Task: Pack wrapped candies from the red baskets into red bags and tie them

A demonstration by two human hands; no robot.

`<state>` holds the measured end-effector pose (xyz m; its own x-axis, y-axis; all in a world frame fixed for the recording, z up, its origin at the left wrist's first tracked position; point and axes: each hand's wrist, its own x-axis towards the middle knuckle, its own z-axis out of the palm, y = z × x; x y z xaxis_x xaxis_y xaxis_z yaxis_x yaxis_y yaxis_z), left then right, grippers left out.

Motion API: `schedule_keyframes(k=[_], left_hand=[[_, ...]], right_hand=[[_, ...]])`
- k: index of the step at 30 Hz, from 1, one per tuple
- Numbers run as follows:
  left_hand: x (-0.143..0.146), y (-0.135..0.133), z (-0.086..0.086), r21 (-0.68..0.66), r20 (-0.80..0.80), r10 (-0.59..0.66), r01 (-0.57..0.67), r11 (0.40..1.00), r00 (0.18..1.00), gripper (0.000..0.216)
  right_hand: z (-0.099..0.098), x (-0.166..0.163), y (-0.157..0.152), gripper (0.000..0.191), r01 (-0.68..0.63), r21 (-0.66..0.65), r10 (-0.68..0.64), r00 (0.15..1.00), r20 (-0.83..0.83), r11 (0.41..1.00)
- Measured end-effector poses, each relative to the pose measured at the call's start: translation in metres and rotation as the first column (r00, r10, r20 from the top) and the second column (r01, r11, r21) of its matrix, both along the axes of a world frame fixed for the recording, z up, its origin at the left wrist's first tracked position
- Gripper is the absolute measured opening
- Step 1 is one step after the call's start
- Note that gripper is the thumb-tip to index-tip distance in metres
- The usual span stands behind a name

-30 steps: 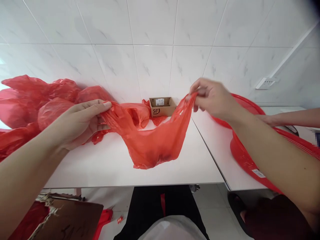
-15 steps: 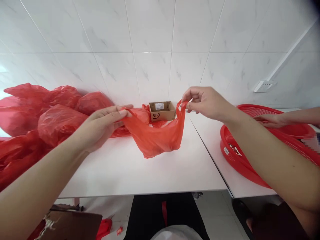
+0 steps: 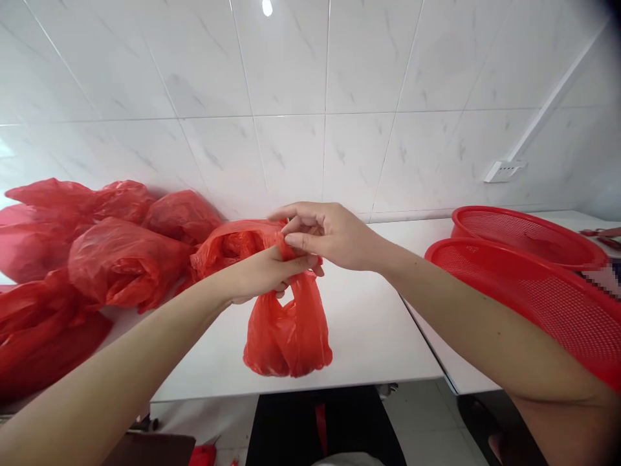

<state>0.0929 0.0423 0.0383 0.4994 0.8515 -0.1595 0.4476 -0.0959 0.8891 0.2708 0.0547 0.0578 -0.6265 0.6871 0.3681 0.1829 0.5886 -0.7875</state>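
A red plastic bag (image 3: 288, 343) hangs with a rounded bottom low over the white table, near its front edge; I cannot tell whether it touches the surface. My left hand (image 3: 266, 270) is closed on the bag's gathered handles. Just above it, my right hand (image 3: 323, 234) pinches the handle ends, thumb against fingers. Both hands are close together, partly overlapping. Behind my left hand lies another red bag (image 3: 213, 249) with crumpled folds. What is inside the held bag does not show.
Several filled red bags (image 3: 129, 259) are piled on the table's left side against the tiled wall. Two red mesh baskets (image 3: 519, 275) stand on the right table, past a seam. At far right is another person's hand (image 3: 612, 233). A wall socket (image 3: 504, 171) sits above.
My hands have come together from holding the bag's handles wide apart. The bag now hangs lower and gathered. The small cardboard box is now out of sight. The other person's hand has moved right.
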Motion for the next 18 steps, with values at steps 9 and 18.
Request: schedule_keyframes(k=[9,18], left_hand=[[-0.019,0.002,-0.012,-0.179,0.203,0.034,0.003,0.984,0.979,0.038],[-0.012,-0.004,-0.023,0.466,-0.238,-0.074,0.181,0.866,0.968,0.025]], right_hand=[[-0.037,0.024,-0.017,0.010,0.046,-0.127,-0.047,0.999,-0.001,0.991],[-0.057,0.019,-0.010,0.023,0.091,-0.115,-0.103,0.990,-0.097,0.989]])
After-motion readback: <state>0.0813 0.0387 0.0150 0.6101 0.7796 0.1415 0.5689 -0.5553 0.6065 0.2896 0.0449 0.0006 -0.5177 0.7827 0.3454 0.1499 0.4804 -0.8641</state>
